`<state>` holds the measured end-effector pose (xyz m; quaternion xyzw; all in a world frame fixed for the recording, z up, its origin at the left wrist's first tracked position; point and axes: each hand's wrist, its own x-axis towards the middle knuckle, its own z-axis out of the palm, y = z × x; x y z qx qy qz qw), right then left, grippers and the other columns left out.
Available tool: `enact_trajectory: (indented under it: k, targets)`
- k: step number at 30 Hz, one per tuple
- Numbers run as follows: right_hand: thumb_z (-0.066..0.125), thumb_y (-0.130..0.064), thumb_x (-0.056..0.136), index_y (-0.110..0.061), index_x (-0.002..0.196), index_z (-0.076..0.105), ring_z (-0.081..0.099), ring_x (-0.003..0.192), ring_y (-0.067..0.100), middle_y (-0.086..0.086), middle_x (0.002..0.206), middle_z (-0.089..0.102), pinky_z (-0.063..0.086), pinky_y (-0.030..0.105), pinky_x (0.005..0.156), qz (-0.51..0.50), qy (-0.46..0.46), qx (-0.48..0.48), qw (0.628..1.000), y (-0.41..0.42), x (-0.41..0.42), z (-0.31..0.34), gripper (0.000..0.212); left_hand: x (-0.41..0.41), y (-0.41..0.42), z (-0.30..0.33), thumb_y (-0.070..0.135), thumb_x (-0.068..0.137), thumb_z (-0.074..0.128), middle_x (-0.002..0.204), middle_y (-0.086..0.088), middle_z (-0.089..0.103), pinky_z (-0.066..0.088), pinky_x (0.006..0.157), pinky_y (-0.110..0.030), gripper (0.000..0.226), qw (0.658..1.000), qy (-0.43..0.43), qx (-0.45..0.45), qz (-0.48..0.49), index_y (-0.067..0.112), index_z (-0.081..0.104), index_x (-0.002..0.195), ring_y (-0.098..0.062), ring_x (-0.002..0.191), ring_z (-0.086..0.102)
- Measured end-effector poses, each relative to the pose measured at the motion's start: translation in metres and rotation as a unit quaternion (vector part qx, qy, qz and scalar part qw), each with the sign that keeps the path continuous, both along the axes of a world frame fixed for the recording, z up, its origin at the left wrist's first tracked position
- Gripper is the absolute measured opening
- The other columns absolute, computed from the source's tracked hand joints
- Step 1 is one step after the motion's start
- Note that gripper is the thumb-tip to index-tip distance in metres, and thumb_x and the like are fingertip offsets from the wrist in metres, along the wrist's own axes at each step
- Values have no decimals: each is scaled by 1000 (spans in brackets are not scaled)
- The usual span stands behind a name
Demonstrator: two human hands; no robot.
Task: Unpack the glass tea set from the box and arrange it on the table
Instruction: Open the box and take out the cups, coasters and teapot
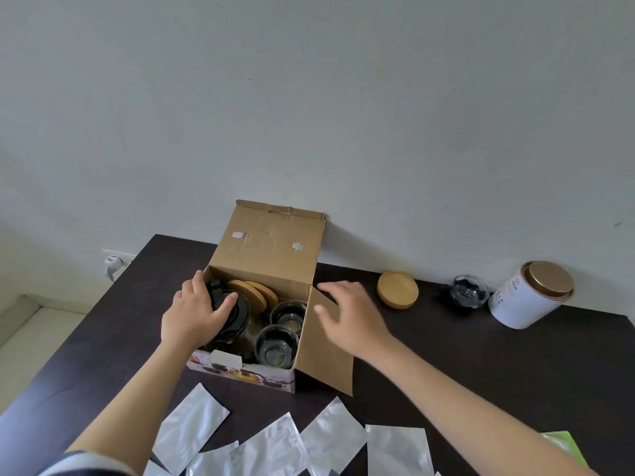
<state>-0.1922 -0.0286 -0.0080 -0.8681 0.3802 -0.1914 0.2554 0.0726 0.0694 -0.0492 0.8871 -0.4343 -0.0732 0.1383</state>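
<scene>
Cardboard box (pixel 264 297) stands open against the wall at the far edge of the dark table (pixel 481 365), lid flap upright, right side flap folded outward. Left hand (pixel 196 312) reaches inside, fingers curled over the black teapot lid (pixel 237 312). Right hand (pixel 347 314) hovers open and empty above the side flap. Glass cups (pixel 278 345) and wooden coasters (pixel 254 293) remain boxed. Bare tabletop lies right of the box; silver pouches (pixel 275 444) crowd the near edge. White canister (pixel 529 297) lettering illegible.

Cups (pixel 281 333) in box (pixel 240 371), coaster (pixel 398 289) right, pouches (pixel 330 438) in front
</scene>
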Motion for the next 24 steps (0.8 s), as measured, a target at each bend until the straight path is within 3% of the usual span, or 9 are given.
enact_trajectory:
  k: [2, 5, 8, 11, 18, 21, 24]
  targets:
    - [55, -37, 90, -17, 131, 53, 49, 117, 20, 1, 124, 60, 42, 37, 98, 53, 51, 15, 997, 19, 29, 5, 45, -1, 0, 1, 68, 85, 39, 143, -16, 39, 48, 89, -50, 87, 1000, 1, 2, 2, 10, 18, 147, -34, 127, 43]
    - [54, -49, 90, -15, 118, 53, 48, 118, 30, 8, 115, 60, 38, 52, 102, 82, 203, 55, 974, 34, 63, 8, 45, -1, 1, 1, 68, 85, 39, 143, -16, 39, 48, 89, -49, 88, 1000, -1, 4, 3, 10, 17, 147, -34, 127, 43]
    - [47, -62, 89, -13, 124, 53, 27, 136, 38, 14, 134, 52, 10, 63, 112, 77, 361, 93, 925, 38, 85, 5, 61, -1, 1, 0, 68, 86, 39, 144, -16, 39, 48, 89, -49, 88, 1000, -1, 3, 3, 9, 17, 147, -35, 128, 42]
    - [38, -72, 86, -14, 130, 53, 17, 141, 38, 14, 144, 43, -3, 64, 111, 80, 445, 106, 886, 39, 96, 3, 74, -1, 1, 0, 67, 86, 39, 143, -16, 39, 48, 88, -49, 87, 1000, -3, 2, 1, 9, 18, 147, -35, 127, 43]
    - [43, -78, 79, -16, 133, 51, 13, 143, 40, 14, 148, 38, -12, 68, 107, 72, 454, 146, 876, 38, 102, 3, 83, 2, 0, -2, 68, 85, 39, 142, -17, 40, 49, 87, -50, 87, 1000, -3, 1, -3, 8, 19, 146, -36, 126, 43]
    - [50, -75, 77, -14, 129, 52, 26, 139, 40, 13, 140, 48, -8, 69, 107, 77, 421, 127, 895, 38, 100, 3, 80, 2, 0, -3, 68, 85, 39, 142, -17, 40, 49, 86, -50, 88, 1000, -4, 2, -2, 9, 19, 146, -36, 126, 44]
    - [64, -64, 75, -7, 142, 29, 44, 127, 39, 13, 130, 55, 1, 71, 107, 56, 341, 106, 932, 39, 97, 5, 95, 3, 0, -4, 68, 85, 39, 142, -17, 40, 50, 86, -49, 88, 1000, -3, 2, -2, 9, 18, 146, -36, 126, 44]
